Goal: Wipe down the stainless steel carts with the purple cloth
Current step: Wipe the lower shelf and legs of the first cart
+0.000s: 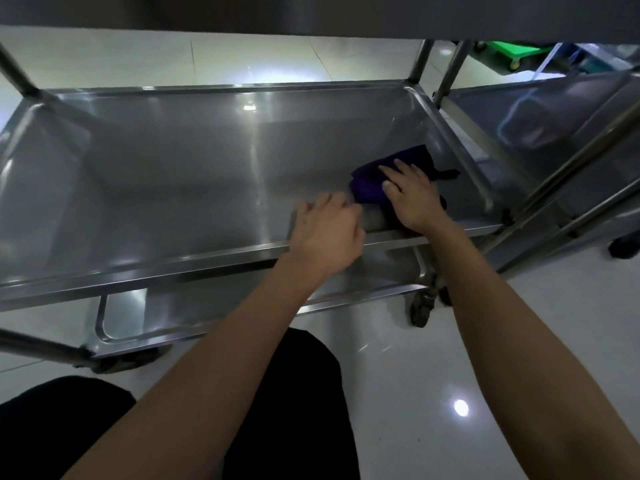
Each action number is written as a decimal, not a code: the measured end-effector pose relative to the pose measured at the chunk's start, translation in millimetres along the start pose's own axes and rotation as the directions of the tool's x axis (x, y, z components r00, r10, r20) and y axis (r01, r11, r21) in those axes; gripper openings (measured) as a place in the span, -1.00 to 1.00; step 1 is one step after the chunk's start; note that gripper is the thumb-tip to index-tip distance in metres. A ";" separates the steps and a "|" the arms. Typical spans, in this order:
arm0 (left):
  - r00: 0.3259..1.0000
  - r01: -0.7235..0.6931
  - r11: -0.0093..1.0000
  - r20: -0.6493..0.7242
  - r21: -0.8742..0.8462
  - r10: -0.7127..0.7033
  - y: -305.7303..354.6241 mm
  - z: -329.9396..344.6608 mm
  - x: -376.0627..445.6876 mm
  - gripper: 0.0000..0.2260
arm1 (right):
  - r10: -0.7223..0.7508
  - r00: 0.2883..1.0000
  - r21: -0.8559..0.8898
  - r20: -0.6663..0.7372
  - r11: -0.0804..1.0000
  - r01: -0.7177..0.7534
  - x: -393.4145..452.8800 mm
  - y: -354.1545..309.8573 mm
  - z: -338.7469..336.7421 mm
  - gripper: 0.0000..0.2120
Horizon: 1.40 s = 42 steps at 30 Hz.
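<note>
A stainless steel cart's middle shelf [180, 174] fills the view, a shallow tray with raised rims. A folded purple cloth [374, 183] lies on the shelf near its right front corner. My right hand [412, 195] presses flat on the cloth, fingers spread over it. My left hand [327, 233] curls over the shelf's front rim [173, 268], just left of the cloth. A lower shelf [145, 317] shows beneath the rim.
The cart's top shelf [311, 15] hangs overhead. A second steel cart [554, 126] stands close on the right. Cart wheels [420, 308] rest on a glossy white tiled floor. A green crate [509, 51] sits far back right. My dark-clothed knees are below.
</note>
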State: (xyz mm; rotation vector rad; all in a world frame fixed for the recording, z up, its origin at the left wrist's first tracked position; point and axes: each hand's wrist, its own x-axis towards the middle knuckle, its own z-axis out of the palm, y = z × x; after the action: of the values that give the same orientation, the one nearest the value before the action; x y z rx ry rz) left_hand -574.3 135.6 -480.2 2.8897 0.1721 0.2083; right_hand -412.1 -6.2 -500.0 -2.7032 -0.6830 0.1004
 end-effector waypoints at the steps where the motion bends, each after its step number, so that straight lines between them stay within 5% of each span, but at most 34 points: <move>1: 1.000 0.012 1.000 0.022 0.019 -0.012 6.2 4.7 5.5 -0.74 | 0.026 1.000 0.005 -0.002 1.000 -0.026 -0.5 10.4 -3.9 -0.56; 16: 0.999 0.027 0.998 -0.041 0.051 -0.025 3.5 20.2 20.7 -0.68 | 0.271 0.962 -0.024 -0.017 0.962 -0.272 21.7 77.2 -37.6 -0.53; 26: 0.998 -0.066 0.995 0.011 -0.074 0.067 -23.4 0.0 13.5 -0.69 | 0.112 0.987 -0.011 0.112 0.994 -0.111 40.8 -6.4 -10.9 -0.54; 35: 0.963 0.250 0.966 -0.117 0.061 -0.242 -114.1 -39.7 -26.5 -0.74 | -0.059 0.979 -0.053 0.195 0.996 0.070 66.1 -102.4 32.8 -0.55; 42: 0.974 0.211 0.973 -0.100 0.096 -0.201 -132.8 -24.9 -48.2 -0.71 | -0.232 0.923 -0.013 0.306 0.969 0.248 66.9 -191.4 67.0 -0.54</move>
State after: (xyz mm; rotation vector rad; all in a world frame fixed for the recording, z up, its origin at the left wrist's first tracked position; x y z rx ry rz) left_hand -638.7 263.0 -494.8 2.9404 0.5121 0.2998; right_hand -449.0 204.1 -494.5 -2.6526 -1.1161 0.4484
